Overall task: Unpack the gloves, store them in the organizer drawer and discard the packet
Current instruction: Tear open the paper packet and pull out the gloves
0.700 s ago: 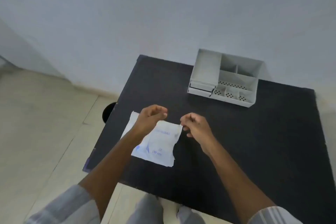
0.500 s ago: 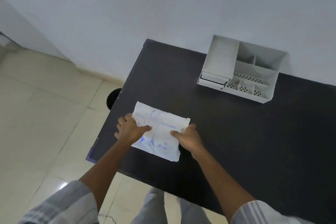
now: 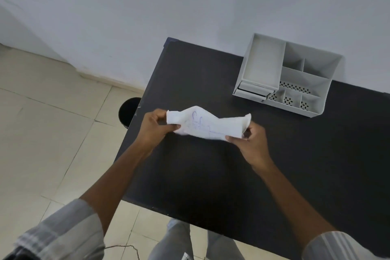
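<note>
A white glove packet (image 3: 207, 124) with blue print hangs above the black table (image 3: 211, 175), bent and sagging between both hands. My left hand (image 3: 154, 126) pinches its left end. My right hand (image 3: 250, 143) grips its right end. The grey organizer (image 3: 289, 76) stands at the table's far right by the wall, with a flat tray on the left, small drawers (image 3: 252, 91) under that tray, and several open compartments. The gloves themselves are hidden inside the packet.
A round black bin (image 3: 127, 112) sits on the tiled floor just left of the table's left edge. A white wall runs behind the table. My legs show below the table's near edge.
Both hands closed on the packet's ends and lifted it off the table; it lay flat before and now hangs crumpled between them.
</note>
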